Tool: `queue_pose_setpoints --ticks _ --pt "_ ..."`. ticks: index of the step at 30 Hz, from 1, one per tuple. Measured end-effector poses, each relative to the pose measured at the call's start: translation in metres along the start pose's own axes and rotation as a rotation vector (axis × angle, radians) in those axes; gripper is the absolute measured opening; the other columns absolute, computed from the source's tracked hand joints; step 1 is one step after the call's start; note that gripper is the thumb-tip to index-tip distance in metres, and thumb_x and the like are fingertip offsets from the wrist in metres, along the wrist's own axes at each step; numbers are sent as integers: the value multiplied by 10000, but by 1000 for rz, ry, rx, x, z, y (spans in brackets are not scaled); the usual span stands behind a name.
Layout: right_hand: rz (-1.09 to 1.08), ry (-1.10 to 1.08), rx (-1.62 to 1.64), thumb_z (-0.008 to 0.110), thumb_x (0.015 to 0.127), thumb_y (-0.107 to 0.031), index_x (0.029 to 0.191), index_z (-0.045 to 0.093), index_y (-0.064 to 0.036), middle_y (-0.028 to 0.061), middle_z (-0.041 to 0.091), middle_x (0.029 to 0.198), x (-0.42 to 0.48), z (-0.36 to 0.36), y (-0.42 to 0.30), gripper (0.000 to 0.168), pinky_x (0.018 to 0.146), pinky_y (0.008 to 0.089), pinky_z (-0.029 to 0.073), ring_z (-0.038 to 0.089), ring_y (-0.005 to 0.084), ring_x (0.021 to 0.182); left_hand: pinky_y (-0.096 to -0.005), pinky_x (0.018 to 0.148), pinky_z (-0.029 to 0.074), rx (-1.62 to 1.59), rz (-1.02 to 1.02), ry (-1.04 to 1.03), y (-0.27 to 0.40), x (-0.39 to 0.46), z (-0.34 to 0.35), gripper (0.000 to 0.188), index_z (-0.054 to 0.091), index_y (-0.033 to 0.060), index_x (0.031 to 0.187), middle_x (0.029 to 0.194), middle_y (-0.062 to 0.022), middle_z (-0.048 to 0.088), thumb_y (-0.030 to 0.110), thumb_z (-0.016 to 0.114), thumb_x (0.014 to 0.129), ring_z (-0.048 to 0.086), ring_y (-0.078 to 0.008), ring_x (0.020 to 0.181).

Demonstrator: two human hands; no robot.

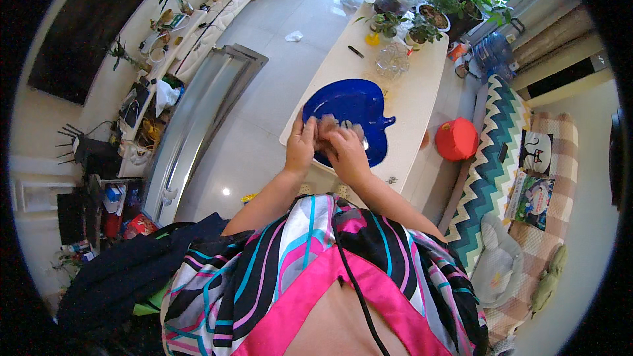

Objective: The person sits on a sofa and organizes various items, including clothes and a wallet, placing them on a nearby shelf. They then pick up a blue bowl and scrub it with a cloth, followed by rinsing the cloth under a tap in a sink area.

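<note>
A blue apple-shaped tray (363, 94) with a short stem on its right side lies on the cream table before me. My left hand (300, 146) is at the tray's near left rim, fingers pointing up and thumb towards the middle. My right hand (347, 151) is over the near part of the tray, its fingers bent towards the left hand. Between and beyond the fingers are small brownish and grey-white shapes, blurred and partly hidden. Whether either hand grips one of them, I cannot tell.
On the table (413, 94) stand a clear glass dish (392, 61), a black pen (355, 52) and potted plants (423, 32). A red stool (456, 139) and a sofa (546, 158) are at the right. Metal-framed panels (198, 118) lie to the left.
</note>
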State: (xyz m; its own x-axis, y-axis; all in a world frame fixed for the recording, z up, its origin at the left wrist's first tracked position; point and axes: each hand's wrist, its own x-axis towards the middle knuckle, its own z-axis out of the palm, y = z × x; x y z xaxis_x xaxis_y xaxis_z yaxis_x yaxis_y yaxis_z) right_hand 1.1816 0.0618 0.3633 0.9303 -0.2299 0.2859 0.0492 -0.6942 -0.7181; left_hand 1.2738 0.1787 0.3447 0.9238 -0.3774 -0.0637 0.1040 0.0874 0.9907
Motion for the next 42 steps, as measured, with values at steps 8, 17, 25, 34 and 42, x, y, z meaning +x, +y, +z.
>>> queue_pose_setpoints --ticks 8,17,25,34,42 --pt "-140 204 -543 684 842 -58 1234 670 -94 134 582 1363 41 -41 20 394 1172 500 313 419 372 1415 -317 1149 342 -111 33 -103 6 -6 4 493 424 23 1516 1473 -109 519 242 501 1082 471 -200 1352" --pt "-257 -128 -287 597 878 -44 1361 593 -66 180 492 1499 28 -10 13 483 1182 488 319 412 360 1439 -293 1125 368 -129 60 -52 -14 -1 -5 509 413 21 1521 1471 -98 518 250 520 1079 484 -173 1334" --pt "-140 -72 -155 557 898 19 1306 606 -13 209 536 1440 33 -6 6 412 1156 450 374 446 387 1397 -295 1093 405 90 58 8 7 4 -2 504 431 36 1512 1433 -105 551 276 523 1078 518 -183 1290" --pt "-356 -334 -356 729 853 -202 1166 683 -119 56 660 1278 -6 -73 12 327 1013 407 504 593 274 1231 -332 984 516 -236 -200 47 17 31 -29 454 462 37 1458 1302 -95 635 260 519 1068 628 -177 1161" --pt "-217 -535 169 835 796 -153 1005 661 -42 133 636 894 36 -132 18 293 778 385 511 620 312 853 -458 1142 356 241 -16 -383 40 51 -64 659 405 114 1514 1369 -80 601 557 462 1030 613 -226 1198"
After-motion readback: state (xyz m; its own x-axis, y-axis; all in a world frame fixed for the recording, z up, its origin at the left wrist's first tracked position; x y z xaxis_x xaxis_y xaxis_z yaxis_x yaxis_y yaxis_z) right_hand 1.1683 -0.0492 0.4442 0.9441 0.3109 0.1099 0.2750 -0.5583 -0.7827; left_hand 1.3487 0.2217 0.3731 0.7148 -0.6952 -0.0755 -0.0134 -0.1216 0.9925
